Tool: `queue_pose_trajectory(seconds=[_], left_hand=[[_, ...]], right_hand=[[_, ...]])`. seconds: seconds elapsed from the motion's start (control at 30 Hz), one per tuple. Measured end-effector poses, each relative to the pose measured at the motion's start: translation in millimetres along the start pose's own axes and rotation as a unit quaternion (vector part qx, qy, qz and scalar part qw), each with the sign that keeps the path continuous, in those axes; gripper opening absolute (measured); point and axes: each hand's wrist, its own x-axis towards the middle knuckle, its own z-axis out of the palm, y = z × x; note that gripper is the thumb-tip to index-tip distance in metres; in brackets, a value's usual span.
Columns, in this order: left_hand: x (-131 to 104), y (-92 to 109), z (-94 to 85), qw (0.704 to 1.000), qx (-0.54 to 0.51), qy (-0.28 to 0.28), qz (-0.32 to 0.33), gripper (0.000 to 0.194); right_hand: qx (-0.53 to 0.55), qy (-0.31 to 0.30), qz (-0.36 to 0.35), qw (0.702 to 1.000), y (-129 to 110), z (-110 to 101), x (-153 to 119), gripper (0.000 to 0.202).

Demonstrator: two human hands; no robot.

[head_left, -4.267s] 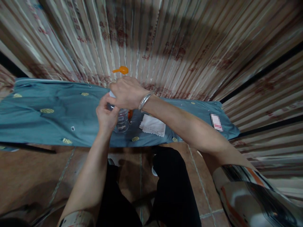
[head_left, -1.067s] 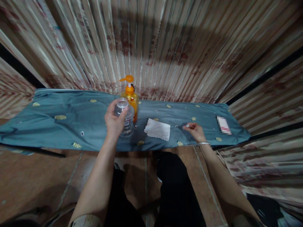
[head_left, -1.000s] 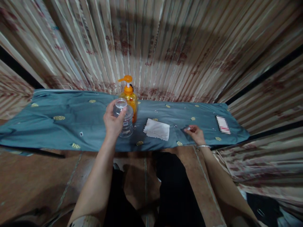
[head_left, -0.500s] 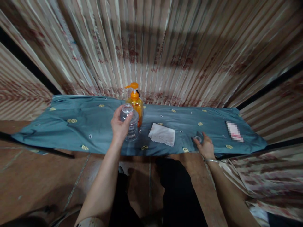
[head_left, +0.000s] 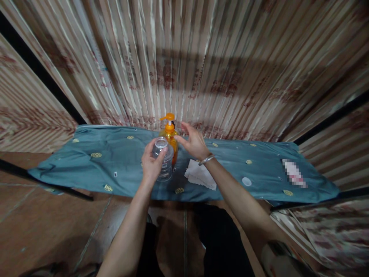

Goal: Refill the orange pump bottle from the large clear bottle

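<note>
My left hand (head_left: pixel 152 159) is wrapped round a clear plastic jar (head_left: pixel 165 167), whose round mouth is uncovered at the top. Just behind the jar stands an orange pump bottle (head_left: pixel 172 140), partly hidden by it. My right hand (head_left: pixel 194 143) is in the air to the right of the pump bottle, thumb and fingers apart, holding nothing. Beneath that wrist lies a folded white cloth (head_left: pixel 200 176) with a scalloped edge. Farther right, a round whitish lid (head_left: pixel 246 181) rests flat on the table cover.
A teal cloth with yellow motifs covers the long narrow table (head_left: pixel 115 146). Near its right end lies a pinkish-white packet (head_left: pixel 294 173), blurred out. A pleated curtain (head_left: pixel 184 69) hangs right behind, and dark frame bars (head_left: pixel 43 69) slope at both sides.
My right hand has let go of the lid at the right and moved left and up, beside the pump bottle. My left hand still holds the jar. The view has shifted slightly.
</note>
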Motion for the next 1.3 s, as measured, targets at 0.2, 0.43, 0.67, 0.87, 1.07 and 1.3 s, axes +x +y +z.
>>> queue_pose_trajectory(seconds=[0.2,0.43,0.67,0.87,1.07,1.3], left_hand=[[-1,0,-2.0,1.000,0.005,-0.018,0.002,0.053],[-1,1,-3.0,0.999,0.007,-0.033,0.018,0.053],[-2,-8,-2.7,0.999,0.017,-0.030,0.040,0.074],[2,10,-23.1,0.993,0.063,-0.014,0.099,0.089],[-29,77,-14.4,0.948,0.095,-0.080,0.292,0.073],[-74,28,52.5,0.973,-0.050,-0.227,-0.008,0.103]], right_hand=[[-0.089,-0.061,0.028,0.994,-27,18,42,0.037],[-0.150,-0.044,0.046,0.987,-30,11,38,0.023],[-0.163,0.037,0.038,0.985,-16,-37,23,0.026],[-0.168,0.063,0.064,0.982,-7,-76,-16,0.024],[-0.128,0.077,0.075,0.986,5,-81,-58,0.023],[0.019,0.106,0.078,0.991,12,-62,-81,0.031]])
